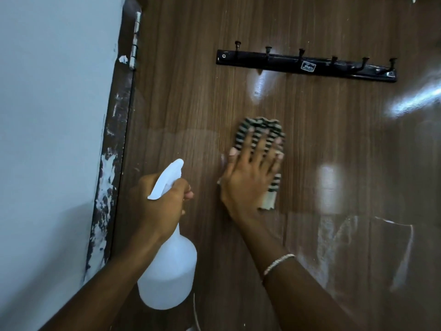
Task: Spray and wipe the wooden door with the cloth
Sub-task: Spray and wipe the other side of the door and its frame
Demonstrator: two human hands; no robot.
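Below the black hook rail point(306, 65), under its left half, your right hand point(250, 173) presses the striped cloth point(257, 130) flat against the wooden door point(191, 103). Your fingers are spread and straight, not curled around it. Lower and further left of the rail, your left hand point(160, 201) is wrapped around the neck of a white spray bottle point(167, 266), its nozzle pointing up.

You appear to be on the wiping step. The next move likely calls for firm, even palm pressure while sliding the cloth toward the whitish streaks well below the rail's right half.

The door is dark brown wood grain, glossy, with bright glare patches and a faint hazy band left of the cloth. The cloth is bunched above your fingertips, with a pale end hanging below your palm.
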